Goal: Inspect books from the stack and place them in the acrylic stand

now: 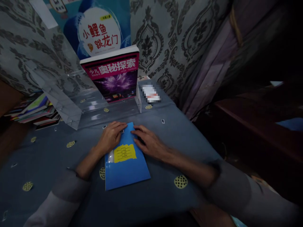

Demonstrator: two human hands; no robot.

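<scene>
A thin blue book point(127, 176) lies flat on the table, a yellow patch of small print across its middle. At its upper left edge is my left hand point(110, 138), its fingers bent together and pressed on the cover. My right hand point(151, 144) reaches over the right edge, fingers apart, with the fingertips touching the cover near the top. Just beyond my hands, a thick book with a dark purple and magenta cover point(115, 82) stands in a clear acrylic rack point(78, 118). Behind it a taller blue picture book point(71, 34) stands upright.
A stack of books point(38, 112) lies at the far left of the patterned tablecloth point(47, 164). A blurred-out white item point(150, 93) rests right of the rack. Patterned wallpaper point(163, 37) and a gathered curtain point(213, 72) rise behind. The table's right edge runs diagonally.
</scene>
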